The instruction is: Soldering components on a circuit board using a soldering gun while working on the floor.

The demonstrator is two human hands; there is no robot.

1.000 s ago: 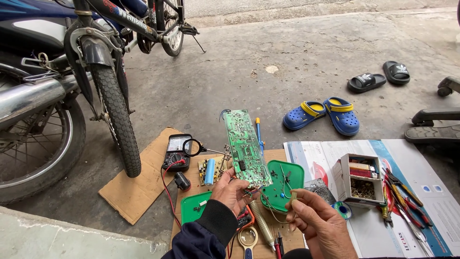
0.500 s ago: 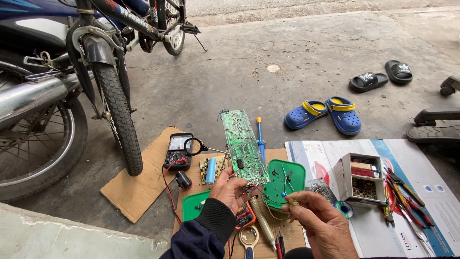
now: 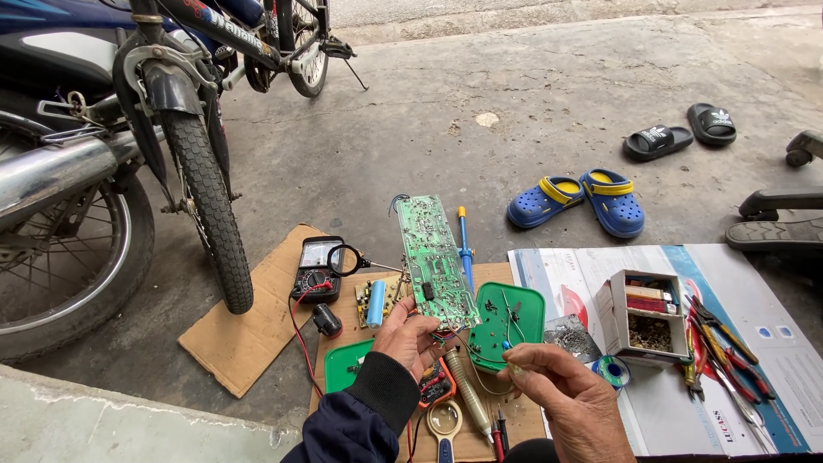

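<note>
My left hand [image 3: 410, 336] grips the near end of a long green circuit board [image 3: 434, 260], held up and tilted away from me. My right hand [image 3: 567, 399] is low at the front, fingers pinched on a small light-coloured part with thin wires at its tip, close to a green plastic cover [image 3: 509, 322]. A soldering iron [image 3: 464, 386] lies between the hands on the cardboard. A second green cover [image 3: 348, 363] lies under my left forearm.
A multimeter [image 3: 316, 268] with red lead, a blue-handled tool [image 3: 465, 247], a blue cell on a small board [image 3: 375, 302], a magnifier [image 3: 444, 424], a small parts box [image 3: 643, 314], pliers [image 3: 717, 343] on a poster, blue clogs [image 3: 583, 200], black slides [image 3: 682, 131], bicycle wheel [image 3: 208, 203] and motorbike [image 3: 60, 180] left.
The circuit board has stayed raised in my left hand, shifting only slightly. My right hand has drawn in a little toward the green cover with its fingers pinched.
</note>
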